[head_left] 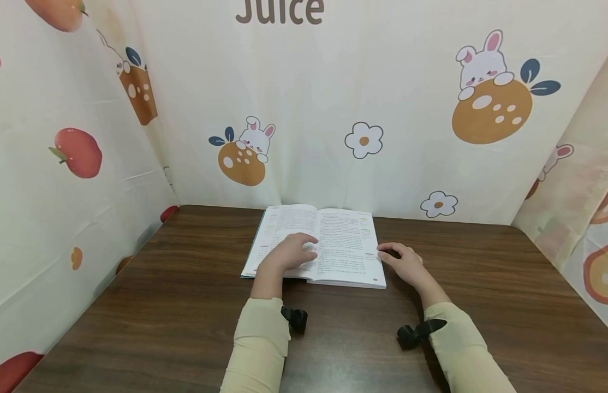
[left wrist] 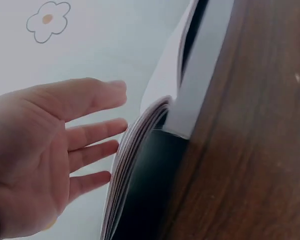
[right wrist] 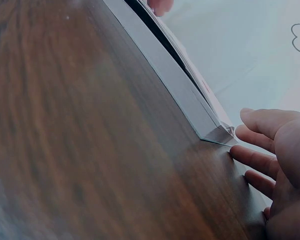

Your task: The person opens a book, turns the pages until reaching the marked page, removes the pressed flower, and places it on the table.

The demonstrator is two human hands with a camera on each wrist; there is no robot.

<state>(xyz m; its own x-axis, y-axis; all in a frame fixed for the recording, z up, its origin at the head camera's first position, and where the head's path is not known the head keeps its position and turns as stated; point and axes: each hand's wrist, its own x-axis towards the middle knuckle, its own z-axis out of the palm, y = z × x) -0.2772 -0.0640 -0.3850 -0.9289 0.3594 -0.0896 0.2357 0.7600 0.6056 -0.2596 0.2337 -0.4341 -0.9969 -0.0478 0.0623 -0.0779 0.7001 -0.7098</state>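
An open book (head_left: 340,245) with printed pages lies toward the back of the table, its dark cover showing under the left half in the left wrist view. My left hand (head_left: 290,254) is over the left page near the middle fold. Its fingers look spread and fairly straight beside the curved page stack (left wrist: 132,155), holding nothing. At the book's right edge is my right hand (head_left: 403,263), thumb and fingers apart. In the right wrist view its loosely extended fingers (right wrist: 254,160) are by the corner of the page block (right wrist: 189,100); whether they touch it I cannot tell.
The brown wooden table (head_left: 186,316) extends in front of the book and to both sides. A pale cloth (head_left: 314,98) printed with rabbits, fruit and flowers hangs behind it and along the sides. Black wrist cameras (head_left: 296,320) are strapped at both sleeves.
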